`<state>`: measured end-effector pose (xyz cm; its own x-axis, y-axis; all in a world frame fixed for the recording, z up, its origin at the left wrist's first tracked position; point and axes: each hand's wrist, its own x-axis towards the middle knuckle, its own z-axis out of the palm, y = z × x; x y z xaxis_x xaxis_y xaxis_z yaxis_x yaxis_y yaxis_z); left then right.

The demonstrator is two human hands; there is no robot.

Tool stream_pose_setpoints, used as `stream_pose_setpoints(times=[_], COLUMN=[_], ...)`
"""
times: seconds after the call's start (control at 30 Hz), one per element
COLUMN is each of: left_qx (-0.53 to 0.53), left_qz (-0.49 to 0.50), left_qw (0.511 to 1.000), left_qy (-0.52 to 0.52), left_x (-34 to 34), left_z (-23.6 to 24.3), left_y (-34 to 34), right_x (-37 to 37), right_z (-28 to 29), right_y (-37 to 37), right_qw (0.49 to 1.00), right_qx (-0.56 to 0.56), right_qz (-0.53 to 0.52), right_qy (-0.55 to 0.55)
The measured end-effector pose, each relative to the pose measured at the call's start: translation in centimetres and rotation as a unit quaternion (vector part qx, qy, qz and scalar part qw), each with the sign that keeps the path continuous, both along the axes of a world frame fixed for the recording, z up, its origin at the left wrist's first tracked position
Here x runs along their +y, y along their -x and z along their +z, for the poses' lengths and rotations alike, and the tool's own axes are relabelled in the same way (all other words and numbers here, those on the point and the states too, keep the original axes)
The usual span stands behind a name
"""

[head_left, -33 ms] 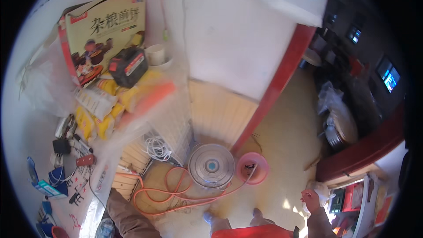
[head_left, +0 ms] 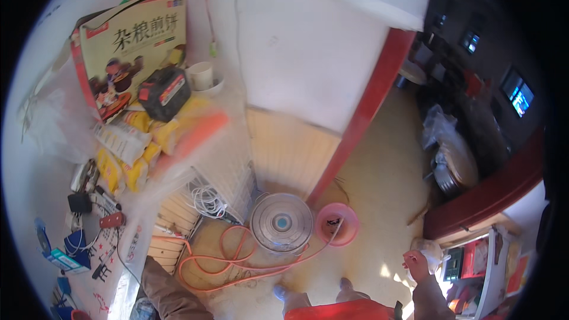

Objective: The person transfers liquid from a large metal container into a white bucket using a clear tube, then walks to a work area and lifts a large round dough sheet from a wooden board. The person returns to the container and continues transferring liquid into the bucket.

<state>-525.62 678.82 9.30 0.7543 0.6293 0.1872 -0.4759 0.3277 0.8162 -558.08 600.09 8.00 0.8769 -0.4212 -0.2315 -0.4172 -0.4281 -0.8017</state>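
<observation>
While your right hand point(head_left: 416, 265) hangs at lower right, its fingers loosely bent, a pale bundle point(head_left: 434, 252) lies just beside it. Bundle looks rounded and whitish, somewhat translucent, like crumpled plastic; your fingers overlap its near side, so you cannot tell whether they touch it or grasp anything. It sits by the open shelf unit point(head_left: 490, 266), where red and dark green items are stacked. Your left hand is out of sight; only a brown sleeve point(head_left: 172, 293) shows, so you cannot tell its state. Before your feet, on the floor: a round silver metal vessel point(head_left: 281, 223), ringed, pale blue at its centre; right beside it a pink bucket point(head_left: 352, 230), dark bits inside. An orange hose point(head_left: 272, 269) loops leftward from the bucket. To your left, a plastic-covered surface point(head_left: 204, 120) carries yellow packets point(head_left: 111, 170), a black-and-red block point(head_left: 164, 93) and a white cup point(head_left: 200, 75).
</observation>
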Motion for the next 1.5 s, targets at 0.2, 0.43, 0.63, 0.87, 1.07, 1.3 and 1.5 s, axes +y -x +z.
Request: stream_pose_setpoints(times=[0.2, 0.43, 0.63, 0.87, 1.07, 1.3, 1.5], left_qx=[-0.146, -0.121, 0.34, 0.66, 0.672, 0.661, 0.675], left_qz=[-0.105, -0.234, -0.286, -0.305, -0.372, -0.422, -0.438], left_qw=[0.974, 0.935, 0.816, 0.676, 0.637, 0.588, 0.59], left_qy=[0.137, 0.236, 0.371, 0.118, -0.064, -0.199, -0.065], left_x=[-0.2, -9.4, -32.0, -57.1, -70.8, -85.4, -101.2], left_z=[-0.9, -14.2, -26.3, -29.8, -31.0, -33.3, -34.9], left_y=[6.0, 15.7, 26.6, 27.5, 20.9, 6.2, -10.3], right_x=[-1.6, -9.1, -20.7, -36.4, -47.0, -60.7, -75.3], right_z=[0.1, -3.2, -6.9, -7.2, -5.7, -6.1, -6.2], right_y=[1.8, 5.3, 7.3, 8.8, 4.6, -9.6, -23.1], right_qw=[0.998, 0.99, 0.978, 0.981, 0.974, 0.969, 0.965], right_qx=[0.005, 0.01, -0.013, -0.041, -0.017, -0.081, -0.038], right_qz=[-0.061, -0.127, -0.154, -0.138, -0.162, -0.134, -0.206], right_qy=[-0.034, -0.067, -0.138, -0.127, -0.159, -0.192, -0.159])
